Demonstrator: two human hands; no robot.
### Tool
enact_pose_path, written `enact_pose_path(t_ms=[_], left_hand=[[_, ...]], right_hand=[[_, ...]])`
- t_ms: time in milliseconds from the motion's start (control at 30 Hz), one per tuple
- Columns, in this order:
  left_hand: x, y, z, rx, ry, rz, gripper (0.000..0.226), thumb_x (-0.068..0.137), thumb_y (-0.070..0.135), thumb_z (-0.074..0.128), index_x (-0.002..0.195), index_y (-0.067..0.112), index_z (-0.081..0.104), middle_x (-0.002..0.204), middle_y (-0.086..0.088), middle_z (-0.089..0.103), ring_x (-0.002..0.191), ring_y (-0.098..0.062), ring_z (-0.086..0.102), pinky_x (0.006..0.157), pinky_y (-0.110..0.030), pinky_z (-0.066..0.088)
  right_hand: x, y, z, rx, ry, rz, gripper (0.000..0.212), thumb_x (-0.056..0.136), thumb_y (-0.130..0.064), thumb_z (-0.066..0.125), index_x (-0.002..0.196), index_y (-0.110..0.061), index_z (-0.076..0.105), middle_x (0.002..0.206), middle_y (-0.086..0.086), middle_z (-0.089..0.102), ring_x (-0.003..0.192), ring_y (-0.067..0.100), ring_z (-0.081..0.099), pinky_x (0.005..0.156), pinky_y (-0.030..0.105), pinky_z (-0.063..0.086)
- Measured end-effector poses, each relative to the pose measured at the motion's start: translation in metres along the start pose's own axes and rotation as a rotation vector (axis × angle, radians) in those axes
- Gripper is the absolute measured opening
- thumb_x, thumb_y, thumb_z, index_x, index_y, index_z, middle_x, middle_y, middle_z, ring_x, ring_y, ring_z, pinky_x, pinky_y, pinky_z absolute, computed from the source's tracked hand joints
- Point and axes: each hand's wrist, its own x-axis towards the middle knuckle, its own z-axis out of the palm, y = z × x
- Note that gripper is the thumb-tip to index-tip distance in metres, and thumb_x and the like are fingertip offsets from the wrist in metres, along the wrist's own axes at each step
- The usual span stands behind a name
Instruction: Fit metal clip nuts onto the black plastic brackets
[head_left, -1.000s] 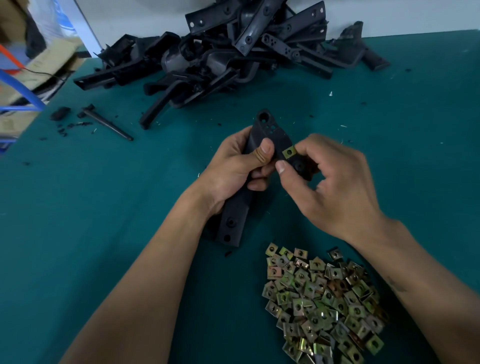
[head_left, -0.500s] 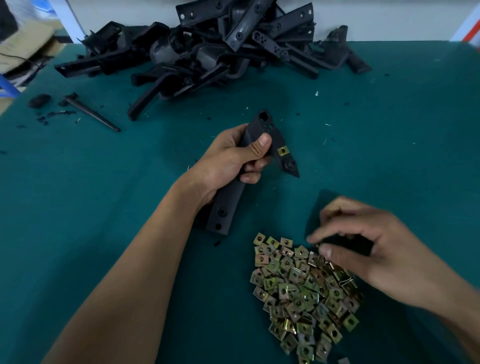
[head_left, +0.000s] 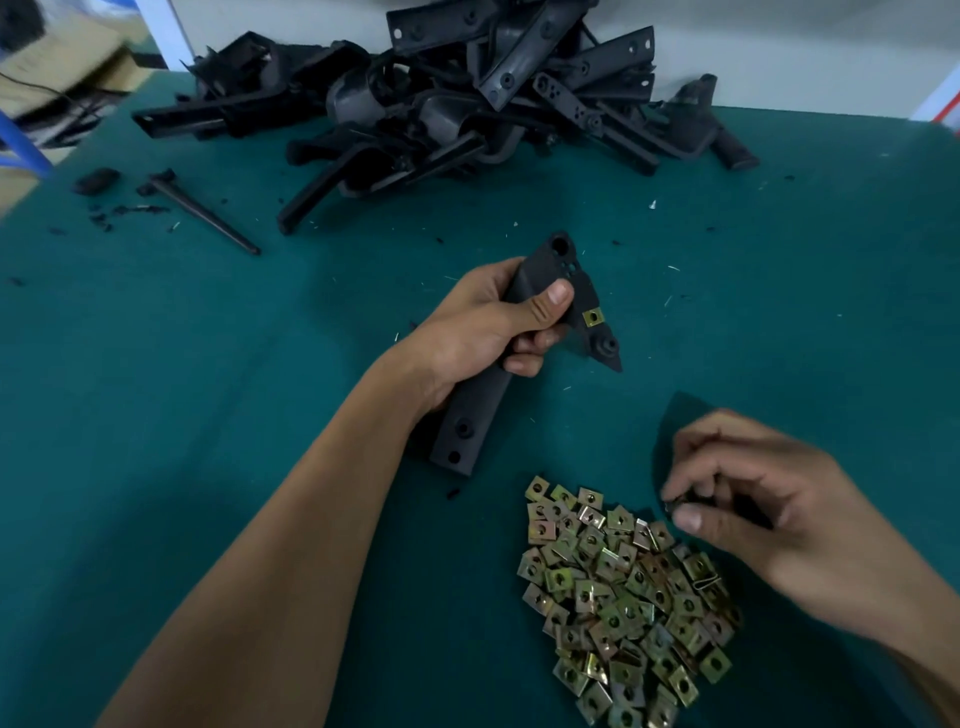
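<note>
My left hand (head_left: 485, 330) grips a long black plastic bracket (head_left: 470, 415) around its middle, holding it above the green table. One brass-coloured clip nut (head_left: 593, 316) sits fitted on the bracket's right-hand tab. A pile of loose metal clip nuts (head_left: 621, 597) lies on the table below the bracket. My right hand (head_left: 753, 506) hovers at the pile's upper right edge, thumb and fingertips pinched on a small dark piece that looks like a clip nut (head_left: 675, 505); it is blurred.
A heap of black plastic brackets (head_left: 457, 109) fills the far middle of the green table (head_left: 156, 389). A thin black rod (head_left: 208, 215) and small black scraps lie at the far left. Cardboard and a blue frame sit beyond the left edge.
My right hand left the bracket, dropped to the nut pile and closed its fingertips on a small piece. The fitted nut stays on the bracket. My left hand keeps its grip.
</note>
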Motion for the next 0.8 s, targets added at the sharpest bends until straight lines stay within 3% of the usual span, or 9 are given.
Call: enact_pose_path(t_ms=[133, 200, 333, 467, 600, 800], left_hand=[[0.000, 0.000, 0.001, 0.000, 0.001, -0.001, 0.013, 0.103, 0.016, 0.055, 0.097, 0.007, 0.049, 0.067, -0.001, 0.044, 0.056, -0.011, 0.033, 0.046, -0.020, 0.032], [0.000, -0.001, 0.001, -0.009, -0.001, 0.000, 0.013, 0.103, 0.017, 0.055, 0.098, 0.007, 0.049, 0.067, -0.001, 0.045, 0.056, -0.011, 0.033, 0.046, -0.020, 0.033], [0.001, -0.003, 0.000, -0.019, -0.014, 0.006, 0.013, 0.102, 0.017, 0.057, 0.096, 0.007, 0.050, 0.067, -0.001, 0.045, 0.056, -0.011, 0.033, 0.045, -0.020, 0.034], [0.001, -0.003, -0.001, -0.034, -0.026, 0.017, 0.014, 0.100, 0.019, 0.059, 0.095, 0.007, 0.052, 0.067, 0.002, 0.049, 0.057, -0.011, 0.035, 0.045, -0.019, 0.034], [0.000, -0.003, -0.001, -0.036, -0.043, 0.013, 0.015, 0.100, 0.020, 0.059, 0.096, 0.007, 0.052, 0.068, 0.003, 0.050, 0.057, -0.010, 0.035, 0.046, -0.019, 0.034], [0.000, -0.003, 0.000, -0.040, -0.048, -0.005, 0.016, 0.098, 0.022, 0.060, 0.099, 0.008, 0.053, 0.070, 0.001, 0.051, 0.057, -0.010, 0.036, 0.045, -0.019, 0.033]], right_hand=[[0.005, 0.000, 0.004, 0.206, 0.100, 0.000, 0.002, 0.081, -0.028, 0.072, 0.081, -0.027, 0.072, 0.086, 0.002, 0.065, 0.081, 0.025, 0.060, 0.070, 0.036, 0.050], [0.008, 0.000, 0.006, 0.394, 0.151, -0.034, 0.003, 0.084, -0.022, 0.078, 0.082, -0.020, 0.076, 0.084, 0.006, 0.067, 0.082, 0.026, 0.062, 0.072, 0.033, 0.052], [0.019, -0.001, 0.007, 0.793, 0.232, 0.049, 0.031, 0.069, -0.036, 0.091, 0.079, -0.010, 0.078, 0.076, 0.015, 0.066, 0.061, 0.018, 0.052, 0.054, 0.022, 0.044], [0.050, 0.002, 0.005, 1.065, 0.350, 0.125, 0.009, 0.089, -0.012, 0.062, 0.084, -0.004, 0.066, 0.075, 0.008, 0.061, 0.060, 0.012, 0.051, 0.058, 0.020, 0.048], [0.094, -0.001, 0.009, 1.122, 0.408, 0.137, 0.012, 0.083, -0.005, 0.066, 0.094, -0.001, 0.068, 0.082, 0.008, 0.068, 0.070, 0.013, 0.062, 0.068, 0.022, 0.054], [0.135, -0.005, 0.015, 1.231, 0.424, 0.092, 0.020, 0.079, 0.011, 0.066, 0.096, 0.001, 0.070, 0.081, 0.012, 0.069, 0.071, 0.017, 0.067, 0.070, 0.024, 0.057]])
